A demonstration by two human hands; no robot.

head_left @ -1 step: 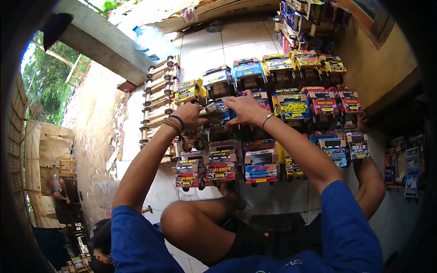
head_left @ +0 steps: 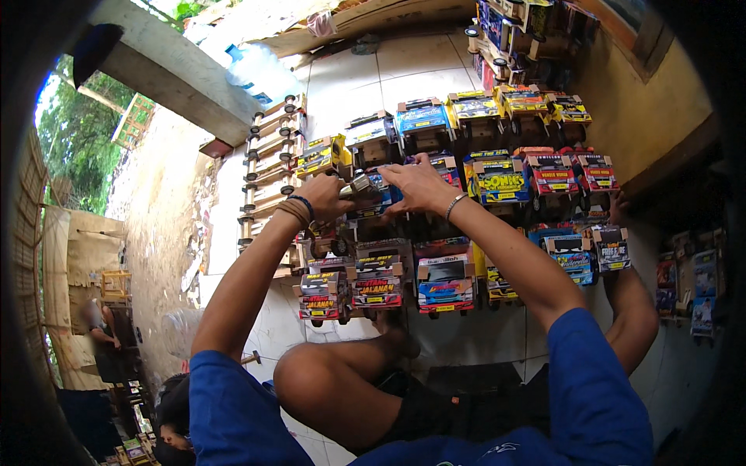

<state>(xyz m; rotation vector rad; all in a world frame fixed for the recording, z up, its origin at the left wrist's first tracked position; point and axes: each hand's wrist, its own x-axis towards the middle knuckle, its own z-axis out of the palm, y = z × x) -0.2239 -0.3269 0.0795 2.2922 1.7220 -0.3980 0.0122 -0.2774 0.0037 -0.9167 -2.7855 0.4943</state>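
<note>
Both hands, left hand (head_left: pixel 322 198) and right hand (head_left: pixel 420 185), gripped a small toy truck (head_left: pixel 367 188) with closed fingers above the tiled floor (head_left: pixel 373 74), its long axis running left-right; nothing had shifted since earlier.

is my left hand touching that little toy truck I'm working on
Touching. The head view shows the left hand closed around one end of the toy truck, with the right hand gripping its other end; no gap shows.
</note>
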